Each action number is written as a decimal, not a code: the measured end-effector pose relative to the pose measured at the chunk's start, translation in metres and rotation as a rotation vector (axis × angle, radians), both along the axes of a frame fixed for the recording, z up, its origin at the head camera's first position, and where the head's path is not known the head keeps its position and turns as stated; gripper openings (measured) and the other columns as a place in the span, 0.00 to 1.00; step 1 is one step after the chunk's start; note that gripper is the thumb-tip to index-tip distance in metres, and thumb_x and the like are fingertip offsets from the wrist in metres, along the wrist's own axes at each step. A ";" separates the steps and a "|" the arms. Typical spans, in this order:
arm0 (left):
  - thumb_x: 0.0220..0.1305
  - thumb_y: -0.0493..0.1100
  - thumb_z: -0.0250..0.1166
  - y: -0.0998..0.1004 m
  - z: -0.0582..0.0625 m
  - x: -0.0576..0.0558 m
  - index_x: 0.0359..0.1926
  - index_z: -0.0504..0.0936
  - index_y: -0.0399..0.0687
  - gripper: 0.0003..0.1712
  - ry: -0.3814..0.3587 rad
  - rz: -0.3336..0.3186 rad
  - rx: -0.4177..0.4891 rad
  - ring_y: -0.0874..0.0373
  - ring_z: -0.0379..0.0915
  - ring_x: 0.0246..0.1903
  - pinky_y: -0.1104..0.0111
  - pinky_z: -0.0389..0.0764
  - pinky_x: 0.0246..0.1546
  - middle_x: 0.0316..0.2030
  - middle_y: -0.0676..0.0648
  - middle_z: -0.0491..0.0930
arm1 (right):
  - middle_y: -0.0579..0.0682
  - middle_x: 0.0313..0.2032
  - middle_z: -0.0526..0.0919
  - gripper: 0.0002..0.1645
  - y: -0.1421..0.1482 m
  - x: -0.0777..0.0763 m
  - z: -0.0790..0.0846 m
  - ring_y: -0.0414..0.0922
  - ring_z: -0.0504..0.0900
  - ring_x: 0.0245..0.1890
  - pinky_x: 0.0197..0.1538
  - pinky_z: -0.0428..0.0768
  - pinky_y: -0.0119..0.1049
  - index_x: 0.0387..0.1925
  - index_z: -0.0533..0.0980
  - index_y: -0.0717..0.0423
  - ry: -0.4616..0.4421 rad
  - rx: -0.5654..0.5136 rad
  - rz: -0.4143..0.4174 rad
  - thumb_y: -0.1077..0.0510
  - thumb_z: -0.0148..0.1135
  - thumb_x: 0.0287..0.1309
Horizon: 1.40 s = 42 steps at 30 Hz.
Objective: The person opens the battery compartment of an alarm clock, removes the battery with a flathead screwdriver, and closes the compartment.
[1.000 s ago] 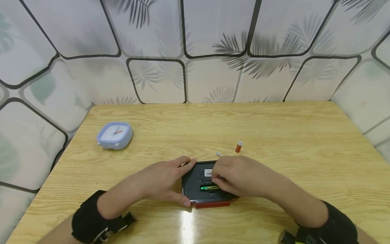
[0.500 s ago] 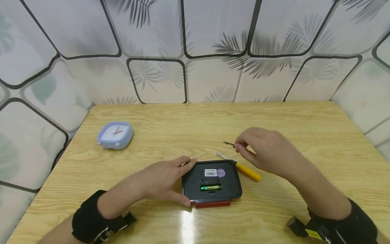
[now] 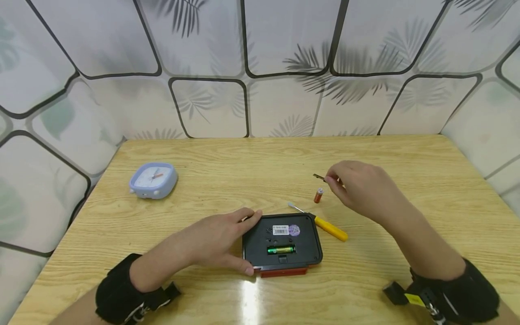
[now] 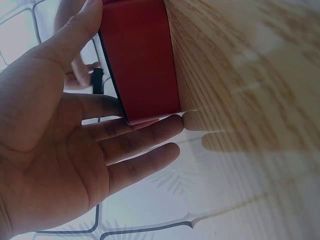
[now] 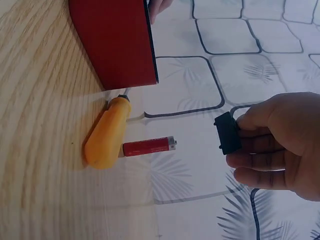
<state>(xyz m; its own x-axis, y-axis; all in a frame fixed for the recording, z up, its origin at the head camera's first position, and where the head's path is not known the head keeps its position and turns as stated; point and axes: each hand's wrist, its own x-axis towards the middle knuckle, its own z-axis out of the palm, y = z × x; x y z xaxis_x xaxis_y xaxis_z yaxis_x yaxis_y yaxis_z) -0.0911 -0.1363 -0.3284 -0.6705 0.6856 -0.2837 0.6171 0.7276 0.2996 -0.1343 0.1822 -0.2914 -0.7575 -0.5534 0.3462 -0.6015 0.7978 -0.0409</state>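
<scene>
A red box-shaped device [image 3: 283,272] lies with its black back [image 3: 260,239] facing up. In its battery slot sits a green battery [image 3: 281,249], beside a barcode label. My left hand [image 3: 219,237] steadies the device's left end, the thumb at the near corner and a finger at the far one; its fingers are extended in the left wrist view. My right hand [image 3: 361,192] is raised beyond the device to the right, pinching a small black battery cover [image 5: 228,134] with tabs between thumb and fingers. Near that hand a red battery [image 3: 318,195] stands upright on the table.
Against the device's far right corner lies a screwdriver [image 3: 331,229] with a yellow handle. At the back left of the wooden table [image 3: 227,176] is a light blue alarm clock [image 3: 153,180]. A patterned curtain-like backdrop [image 3: 280,106] surrounds the table.
My right hand has left the battery slot, carrying the cover away to the back right, past the red battery. The green battery, label and screwdriver are uncovered. My left hand has not moved.
</scene>
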 end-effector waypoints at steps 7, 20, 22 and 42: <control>0.52 0.77 0.66 0.000 0.000 0.001 0.79 0.53 0.48 0.64 0.009 -0.004 0.004 0.51 0.75 0.58 0.58 0.79 0.57 0.72 0.44 0.61 | 0.45 0.23 0.76 0.07 0.004 -0.008 -0.007 0.41 0.69 0.21 0.24 0.72 0.37 0.30 0.79 0.57 -0.173 0.107 -0.139 0.60 0.60 0.66; 0.52 0.77 0.65 0.000 0.000 0.001 0.79 0.53 0.48 0.64 0.007 -0.001 -0.003 0.51 0.75 0.59 0.58 0.79 0.57 0.73 0.44 0.60 | 0.48 0.19 0.69 0.17 0.010 -0.023 -0.022 0.44 0.66 0.20 0.23 0.66 0.36 0.20 0.71 0.53 -0.418 0.256 -0.235 0.61 0.54 0.67; 0.52 0.77 0.65 0.000 0.001 0.001 0.79 0.53 0.48 0.64 0.009 -0.003 -0.002 0.51 0.75 0.59 0.58 0.79 0.57 0.73 0.44 0.60 | 0.48 0.19 0.70 0.16 0.010 -0.024 -0.025 0.44 0.67 0.20 0.24 0.66 0.37 0.21 0.72 0.52 -0.465 0.284 -0.238 0.61 0.54 0.67; 0.51 0.78 0.65 0.000 -0.001 0.001 0.79 0.53 0.48 0.64 0.019 -0.003 -0.004 0.52 0.76 0.58 0.58 0.79 0.56 0.72 0.44 0.61 | 0.45 0.16 0.65 0.20 0.006 -0.015 -0.025 0.41 0.64 0.18 0.23 0.63 0.35 0.17 0.70 0.51 -0.524 0.254 -0.158 0.55 0.60 0.66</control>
<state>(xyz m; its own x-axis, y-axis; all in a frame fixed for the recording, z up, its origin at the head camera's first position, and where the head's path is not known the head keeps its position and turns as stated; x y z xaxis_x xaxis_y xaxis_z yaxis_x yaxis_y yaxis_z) -0.0903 -0.1365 -0.3289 -0.6734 0.6866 -0.2741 0.6251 0.7268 0.2847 -0.1497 0.1886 -0.3163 -0.8712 -0.4370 -0.2237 -0.4265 0.8994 -0.0960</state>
